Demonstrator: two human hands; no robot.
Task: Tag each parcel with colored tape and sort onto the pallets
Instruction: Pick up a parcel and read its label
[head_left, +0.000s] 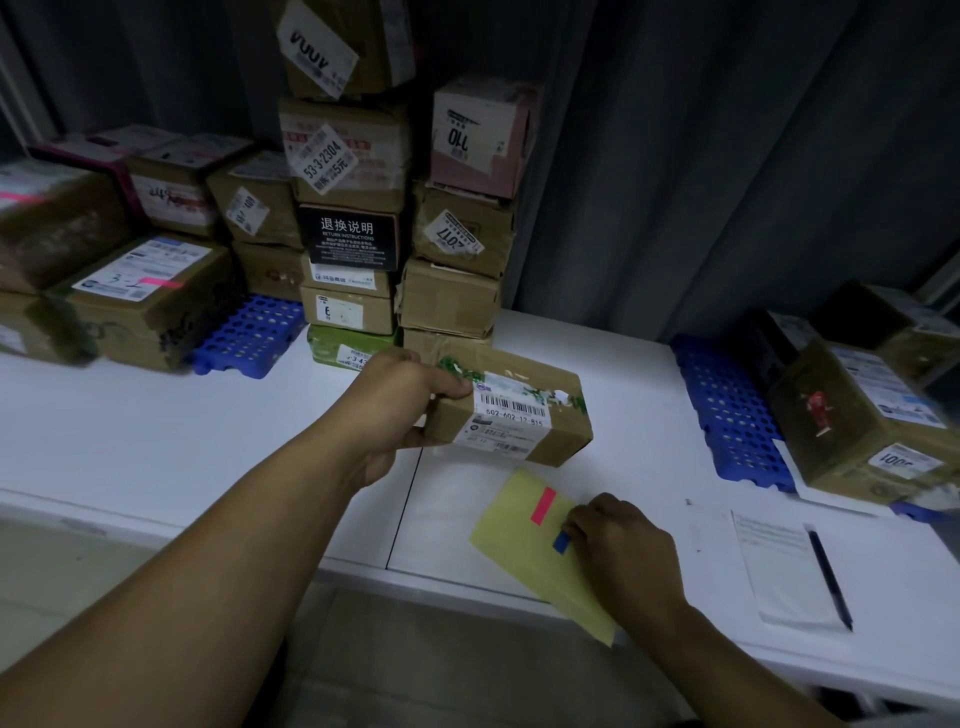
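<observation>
Head view, left hand (397, 402) grip clamped on parcel (524, 421), right hand (621, 548) grip pinching blue tape (561, 542)

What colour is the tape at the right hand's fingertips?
Blue; the tape shows best in the head view.

The flat brown parcel (511, 410), white barcode label up, sits tilted in the left hand (400, 400). A pink tape strip (543, 505) and a blue tape piece (562, 540) stick on a yellow sheet (519, 545).
</observation>
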